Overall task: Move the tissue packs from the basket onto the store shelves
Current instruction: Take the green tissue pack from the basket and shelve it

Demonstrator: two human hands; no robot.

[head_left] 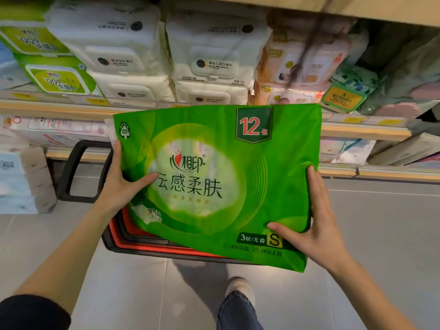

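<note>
Green pack [214, 177] held above basket [142, 246], left hand [121, 184] and right hand [316, 225] clamping its sides. Slick, soft wrap: likely to sag and slip from grip.

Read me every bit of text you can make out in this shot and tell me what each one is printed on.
"12包": dark badge at the top of the green tissue pack held between the left hand and the right hand.
"心相印" and "云感柔肤": its middle.
"3层 无香 S": its lower right.
"100": small emblem at its top left.
"999": green wipes packs on the shelf.
"婴幼儿手口湿巾": white wipes pack.
Price tags on the shelf edge: too blurred to read.
</note>
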